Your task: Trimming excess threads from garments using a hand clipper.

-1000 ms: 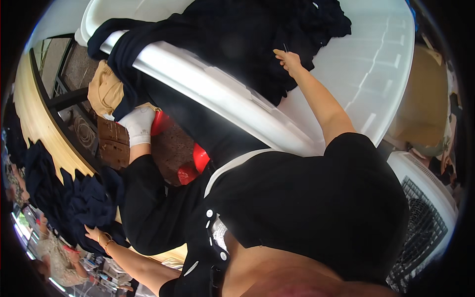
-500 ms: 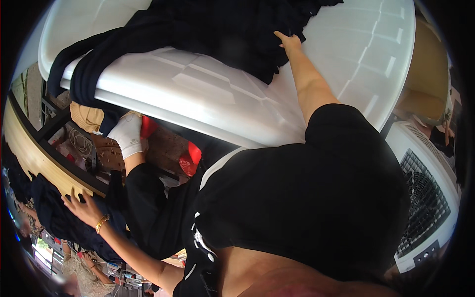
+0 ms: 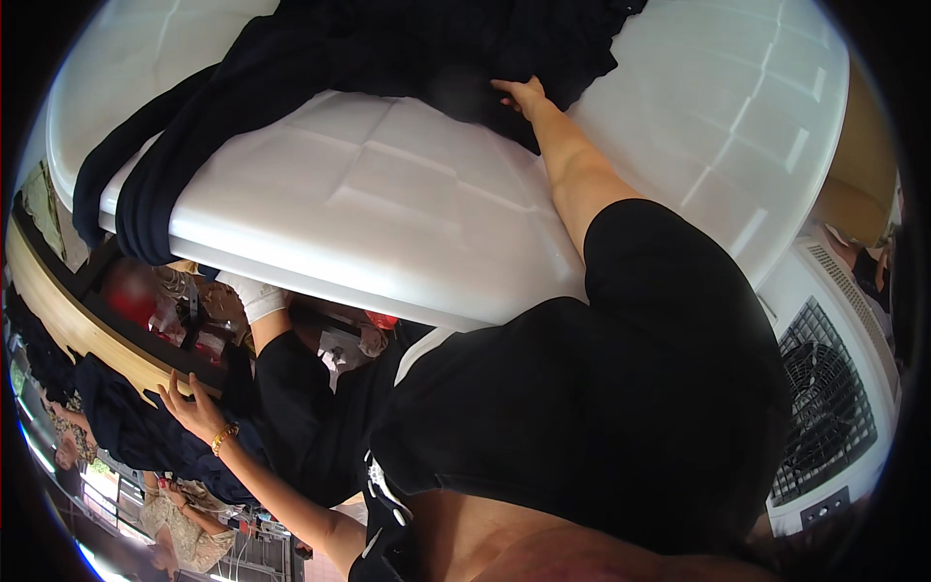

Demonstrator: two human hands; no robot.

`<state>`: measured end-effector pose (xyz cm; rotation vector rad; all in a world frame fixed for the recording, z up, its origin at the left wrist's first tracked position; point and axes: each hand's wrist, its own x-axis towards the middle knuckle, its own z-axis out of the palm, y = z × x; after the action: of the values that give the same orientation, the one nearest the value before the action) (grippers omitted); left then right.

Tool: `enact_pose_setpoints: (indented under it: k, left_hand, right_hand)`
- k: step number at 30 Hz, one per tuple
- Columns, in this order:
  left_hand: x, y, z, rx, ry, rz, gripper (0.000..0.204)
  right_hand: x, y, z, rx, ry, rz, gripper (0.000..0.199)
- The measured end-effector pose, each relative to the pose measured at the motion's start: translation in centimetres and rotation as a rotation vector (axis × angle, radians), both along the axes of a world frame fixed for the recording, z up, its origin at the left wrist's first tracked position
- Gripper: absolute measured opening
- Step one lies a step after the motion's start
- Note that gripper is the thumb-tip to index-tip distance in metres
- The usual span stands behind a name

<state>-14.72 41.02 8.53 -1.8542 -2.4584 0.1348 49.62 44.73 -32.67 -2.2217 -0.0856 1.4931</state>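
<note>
A large dark navy or black garment (image 3: 388,53) lies across a glossy white table (image 3: 436,184), and two of its long, narrow parts hang over the near-left edge. My right hand (image 3: 524,95) is on or just above the garment's near-right part. Its index finger stretches left, while the other fingers are partly bent and no held object shows. My left hand (image 3: 197,415), with a gold-coloured bracelet at the wrist, is held low on the left. Its fingers are spread beside a pile of dark cloth (image 3: 121,412) and a wooden edge. Nothing shows in its grasp.
A curved wooden board (image 3: 87,335) on a dark frame runs along the left. Below the table are my white-socked foot (image 3: 254,296) and a red item (image 3: 381,319). On the right stands a white fan unit (image 3: 824,388). Another person (image 3: 184,529) is at lower left.
My right hand has moved left and slightly down over the garment. My left hand has shifted right and down in the picture. The whole view has shifted a little, hiding more beneath the table.
</note>
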Motion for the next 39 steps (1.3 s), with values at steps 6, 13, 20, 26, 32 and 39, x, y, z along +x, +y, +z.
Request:
enact_pose_setpoints:
  k: [6,13,20,26,32,39]
  left_hand:
    - [-3.0,0.3,-0.3,-0.034,0.07,-0.061,0.039]
    - [-2.4,0.4,-1.1,-0.05,0.003,0.001,0.038]
    - [-5.9,-0.7,-1.7,-0.087,0.007,-0.054,0.037]
    - [-5.2,-0.5,-1.5,-0.092,0.095,-0.052,0.035]
    - [-5.8,0.1,-1.6,-0.077,0.05,-0.088,0.035]
    - [-5.3,-0.3,-1.2,-0.062,0.052,-0.091,0.035]
  right_hand:
    - [0.1,-0.7,-1.5,-0.021,-0.03,0.242,0.073]
    - [3.2,-6.6,-0.7,0.103,-0.52,0.319,0.08]
    - [0.7,-4.8,4.7,-0.068,-0.06,-0.131,0.126]
    - [-2.1,-0.6,-1.1,-0.075,-0.037,-0.355,0.079]
    - [-0.8,-2.1,-5.3,-0.019,-0.293,-0.318,0.048]
    - [-2.4,-3.9,0.9,0.228,0.131,-0.445,0.037]
